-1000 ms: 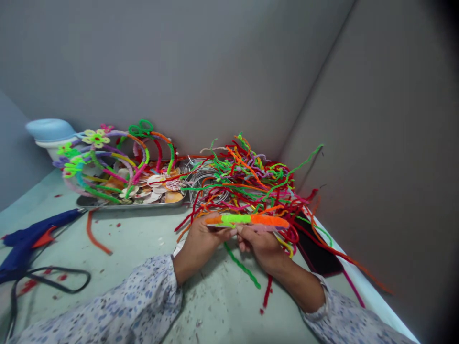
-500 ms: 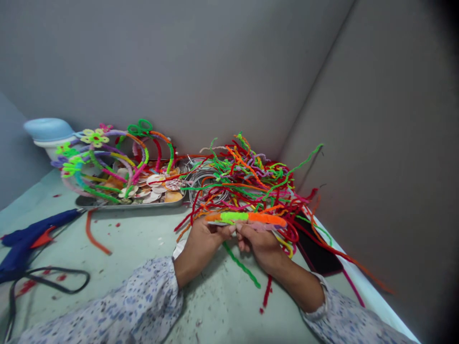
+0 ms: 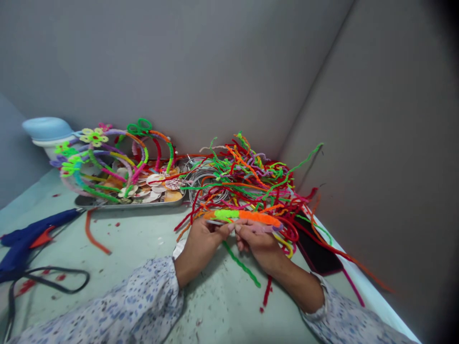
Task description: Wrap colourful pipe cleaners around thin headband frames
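Note:
Between both hands I hold a headband [image 3: 258, 218] wrapped in orange, lime green and lilac pipe cleaner. My left hand [image 3: 204, 243] is closed around its left side, where a bare pale strip shows. My right hand [image 3: 261, 246] pinches at the middle, on the lilac wrap, with its fingertips touching those of the left. Just below the hands, a green pipe cleaner [image 3: 244, 267] slants down over the table. Behind them lies a tangled heap of coloured pipe cleaners [image 3: 251, 177].
At the left back, finished-looking headbands [image 3: 103, 162] stand on a metal tray [image 3: 132, 206] of shells. A blue glue gun [image 3: 39, 231] with a black cord lies at the left. Wire coils [image 3: 206, 186] sit beside the heap; a dark phone-like slab [image 3: 319, 251] lies at right. Walls stand behind.
The headband has tilted and turned slightly in my fingers, its right end a little lower and further left. More of the bare strip shows by my left hand; both hands stay in place.

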`<control>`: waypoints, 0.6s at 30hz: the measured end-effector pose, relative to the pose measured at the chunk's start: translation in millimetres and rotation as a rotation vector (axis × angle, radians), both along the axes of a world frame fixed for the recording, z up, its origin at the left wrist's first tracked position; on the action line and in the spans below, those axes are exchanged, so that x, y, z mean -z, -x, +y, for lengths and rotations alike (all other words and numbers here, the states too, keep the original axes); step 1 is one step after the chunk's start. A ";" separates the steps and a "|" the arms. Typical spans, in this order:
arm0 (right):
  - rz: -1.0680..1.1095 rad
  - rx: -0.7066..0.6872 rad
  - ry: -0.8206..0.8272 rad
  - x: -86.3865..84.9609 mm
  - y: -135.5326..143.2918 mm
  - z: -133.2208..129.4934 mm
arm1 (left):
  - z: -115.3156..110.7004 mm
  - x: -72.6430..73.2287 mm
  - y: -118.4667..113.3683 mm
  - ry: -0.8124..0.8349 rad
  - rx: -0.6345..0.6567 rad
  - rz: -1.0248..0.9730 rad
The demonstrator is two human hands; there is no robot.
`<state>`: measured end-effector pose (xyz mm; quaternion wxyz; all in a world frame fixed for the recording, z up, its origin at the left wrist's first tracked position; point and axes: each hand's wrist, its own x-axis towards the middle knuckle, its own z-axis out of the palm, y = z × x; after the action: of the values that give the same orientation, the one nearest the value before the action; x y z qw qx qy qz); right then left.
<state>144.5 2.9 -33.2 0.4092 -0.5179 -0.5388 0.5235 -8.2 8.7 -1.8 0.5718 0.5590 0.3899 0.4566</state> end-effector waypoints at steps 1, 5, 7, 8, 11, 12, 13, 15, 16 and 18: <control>-0.017 0.004 -0.011 -1.3 0.6 -0.4 | -0.2 -0.2 0.1 0.004 -0.011 0.003; 0.037 0.007 -0.069 -10.5 5.2 -2.7 | -1.4 -2.9 1.1 0.000 -0.088 0.067; 0.100 0.027 -0.067 -13.8 7.6 -3.6 | -1.8 -3.2 1.9 0.002 -0.123 0.136; 0.126 0.033 -0.057 -14.5 8.5 -3.9 | -1.8 -2.4 2.2 0.006 -0.131 0.158; 0.171 0.024 -0.027 -13.1 9.2 -4.3 | -0.6 3.2 2.6 0.030 -0.120 0.153; 0.174 0.017 -0.024 -12.4 9.0 -4.6 | -0.1 5.2 2.5 0.044 -0.113 0.138; 0.171 0.011 -0.023 -11.8 8.8 -5.0 | 0.4 6.9 2.2 0.065 -0.109 0.123; 0.164 0.002 -0.029 -11.5 8.6 -6.1 | 0.7 8.0 1.7 0.115 -0.102 0.098; 0.162 -0.001 -0.033 -11.7 8.8 -6.8 | 0.5 7.6 1.5 0.136 -0.099 0.087; 0.162 0.000 -0.033 -12.2 9.6 -7.9 | 0.0 6.4 1.3 0.164 -0.098 0.071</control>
<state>134.9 -5.0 -21.0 0.4598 -0.4670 -0.5124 0.5549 -9.5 8.8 -8.2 0.5783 0.5064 0.4730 0.4306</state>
